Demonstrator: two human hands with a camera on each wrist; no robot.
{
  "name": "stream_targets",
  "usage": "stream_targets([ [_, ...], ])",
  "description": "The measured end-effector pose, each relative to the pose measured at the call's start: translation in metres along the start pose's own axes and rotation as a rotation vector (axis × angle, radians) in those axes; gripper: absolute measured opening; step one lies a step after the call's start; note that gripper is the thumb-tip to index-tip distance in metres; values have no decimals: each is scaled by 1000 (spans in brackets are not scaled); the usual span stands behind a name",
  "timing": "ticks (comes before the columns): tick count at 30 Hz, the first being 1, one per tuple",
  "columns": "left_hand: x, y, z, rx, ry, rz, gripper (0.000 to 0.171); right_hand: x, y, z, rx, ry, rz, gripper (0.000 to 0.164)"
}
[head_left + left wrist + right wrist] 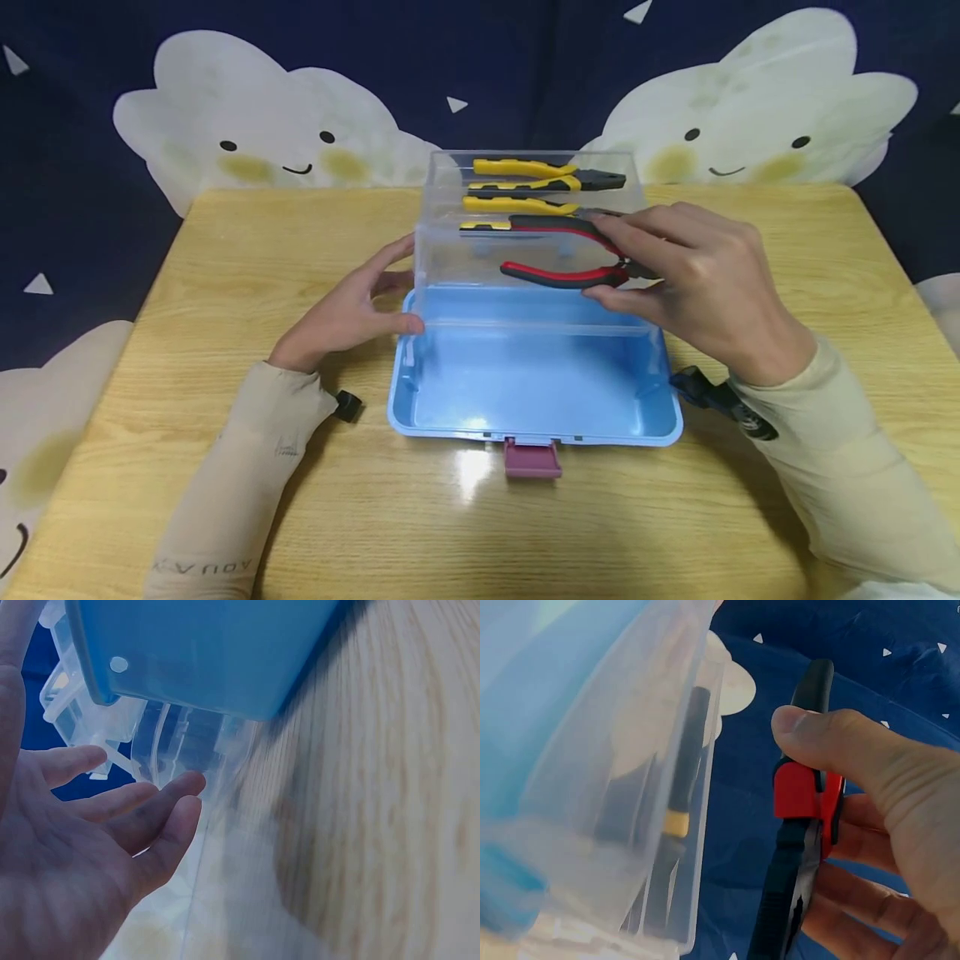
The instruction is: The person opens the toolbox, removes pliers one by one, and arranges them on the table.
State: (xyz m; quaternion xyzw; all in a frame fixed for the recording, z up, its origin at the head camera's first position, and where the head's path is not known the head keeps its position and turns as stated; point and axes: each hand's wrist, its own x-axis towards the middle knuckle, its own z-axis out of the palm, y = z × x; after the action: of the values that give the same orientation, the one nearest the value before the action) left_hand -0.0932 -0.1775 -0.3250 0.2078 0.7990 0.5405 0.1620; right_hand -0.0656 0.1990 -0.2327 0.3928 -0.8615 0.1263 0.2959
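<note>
Right hand (pixel 701 271) pinches red-black pliers (pixel 564 276) | left hand (pixel 341 312) spread beside box (pixel 517 383) | latch (pixel 532 460): head view only

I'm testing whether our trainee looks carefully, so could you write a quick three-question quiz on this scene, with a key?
1. Short answer: Which hand holds the red-handled pliers?
2. Multiple choice: How many yellow-handled pliers show in the clear tray?
A) One
B) Two
C) Five
3. True or false: The purple latch is fastened over a closed blue box.

Key:
1. The right hand.
2. B.
3. False: the latch sticks out unfastened at the front rim, and the box stands open.
</note>
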Motion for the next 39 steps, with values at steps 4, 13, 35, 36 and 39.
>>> stream_targets([
  [4,-2,-2,1,0,5,-21,105,-8,5,0,-11,6,18,72],
  [13,-4,-7,1,-4,13,-30,103,-24,14,-1,-38,1,62,71],
  [35,-1,-4,1,0,25,-5,107,-39,61,-5,1,136,234,63],
  [36,-1,-4,1,0,23,1,107,-41,63,-5,0,144,252,65],
  [39,0,-3,2,0,17,7,108,-44,70,-5,21,164,302,69],
])
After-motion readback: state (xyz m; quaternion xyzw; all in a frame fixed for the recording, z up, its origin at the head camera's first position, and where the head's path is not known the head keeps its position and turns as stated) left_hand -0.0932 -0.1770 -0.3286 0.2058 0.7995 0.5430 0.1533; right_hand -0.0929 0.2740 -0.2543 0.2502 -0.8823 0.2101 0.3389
